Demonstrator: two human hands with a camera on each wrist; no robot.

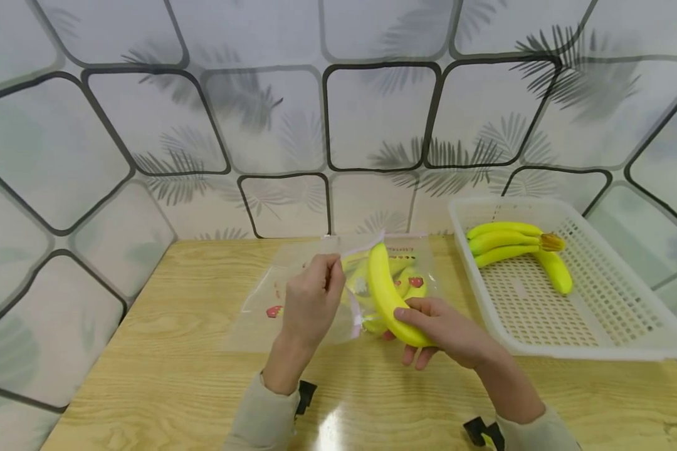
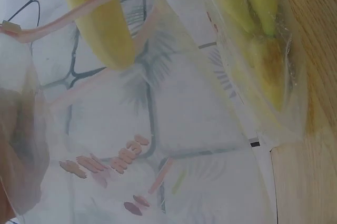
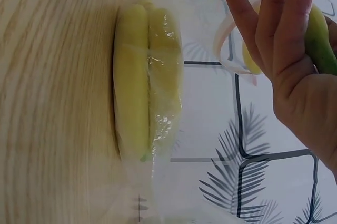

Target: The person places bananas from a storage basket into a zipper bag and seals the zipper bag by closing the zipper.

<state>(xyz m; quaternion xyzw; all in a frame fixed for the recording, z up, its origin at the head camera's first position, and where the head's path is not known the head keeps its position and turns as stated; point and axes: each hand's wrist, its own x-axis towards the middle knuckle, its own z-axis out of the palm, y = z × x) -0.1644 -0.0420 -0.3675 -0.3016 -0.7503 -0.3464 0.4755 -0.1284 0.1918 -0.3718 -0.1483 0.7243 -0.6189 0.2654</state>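
Observation:
My right hand [image 1: 450,332] holds a single yellow banana [image 1: 385,293] near its lower end, the thumb across it. My left hand [image 1: 314,299] grips the edge of a clear zip bag [image 1: 261,322] with red print, its fingers curled. In the left wrist view the banana [image 2: 102,29] points down through the pink-rimmed mouth of the zip bag [image 2: 200,118]. Behind the held banana, a second clear bag [image 1: 420,254] lies on the table with several bananas inside. The right wrist view shows bagged bananas [image 3: 131,81] on the wood.
To the right stands a white perforated plastic basket [image 1: 541,347] holding a bunch of bananas [image 1: 502,241] and a banana [image 1: 555,275] partly beneath it. All this is on a wooden table [image 1: 163,363], with a patterned covering [image 1: 282,207] rising behind.

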